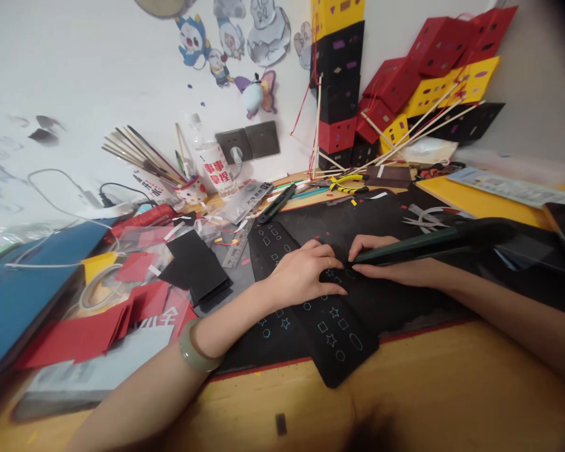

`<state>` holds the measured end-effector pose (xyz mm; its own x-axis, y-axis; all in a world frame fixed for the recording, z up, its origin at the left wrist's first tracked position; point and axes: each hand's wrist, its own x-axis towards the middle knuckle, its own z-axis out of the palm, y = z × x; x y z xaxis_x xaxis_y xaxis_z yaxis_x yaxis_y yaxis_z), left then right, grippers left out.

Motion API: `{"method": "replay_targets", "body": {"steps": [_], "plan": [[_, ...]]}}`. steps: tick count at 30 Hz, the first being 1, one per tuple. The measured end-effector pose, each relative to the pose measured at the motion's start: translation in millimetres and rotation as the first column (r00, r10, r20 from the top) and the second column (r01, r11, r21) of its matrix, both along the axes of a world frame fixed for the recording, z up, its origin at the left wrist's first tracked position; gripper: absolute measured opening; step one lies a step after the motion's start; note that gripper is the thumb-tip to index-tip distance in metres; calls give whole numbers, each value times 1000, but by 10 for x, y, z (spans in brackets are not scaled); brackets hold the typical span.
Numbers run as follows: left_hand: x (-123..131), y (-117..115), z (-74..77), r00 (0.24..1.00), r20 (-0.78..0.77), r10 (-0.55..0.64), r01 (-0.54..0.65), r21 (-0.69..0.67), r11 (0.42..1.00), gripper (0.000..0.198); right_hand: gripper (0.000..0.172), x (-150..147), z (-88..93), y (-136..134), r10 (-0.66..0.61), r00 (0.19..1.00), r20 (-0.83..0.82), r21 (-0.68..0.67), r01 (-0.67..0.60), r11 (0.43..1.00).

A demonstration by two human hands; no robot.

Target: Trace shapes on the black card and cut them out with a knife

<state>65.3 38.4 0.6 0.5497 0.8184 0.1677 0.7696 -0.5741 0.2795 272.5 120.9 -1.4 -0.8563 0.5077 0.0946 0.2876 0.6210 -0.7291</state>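
Note:
My left hand [306,270] lies on a long black card strip [317,326] marked with outlined stars, squares, ovals and hexagons. Its fingers are stretched and apart, with the palm down on the strip. My right hand [381,260] is closed around a long dark green utility knife [409,245], whose front end points at the strip beside my left fingertips. I cannot make out the blade. Beneath the front strip is another marked black strip [268,242], partly covered by my left hand. Both rest on a worn black mat [405,301].
Black card pieces [198,263], red cards [75,333] and a tape roll [98,289] lie at left. Behind are a second utility knife [277,204], yellow pliers [348,184] and a bottle [214,163]. Decorated paper boxes [339,69] stack against the wall. Scissors [424,221] sit right.

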Motion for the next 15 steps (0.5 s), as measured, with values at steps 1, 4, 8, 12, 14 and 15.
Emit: {"method": "replay_targets", "body": {"steps": [1,4,8,12,14,15], "plan": [[-5,0,-1,1000,-2,-9,9,1,1000,42,11,1,2,3,8,1000,-6,3,-8,1000],[-16,-5,-11,999,-14,-41,41,10,999,43,11,7,2,2,20,1000,-22,10,-20,1000],[-18,-25,-15,996,-65,-65,67,29,997,44,10,21,-9,-17,1,999,-34,38,0,999],[-12,-41,-4,992,-110,-61,65,37,997,45,10,37,-26,-30,-19,1000,-25,61,20,998],[-13,-42,-1,991,-117,-57,62,35,997,46,10,41,-35,-35,-22,1000,-19,83,23,996],[-15,-42,-1,991,-118,-57,61,35,997,46,10,43,-40,-38,-22,1000,-20,94,24,995]]}}
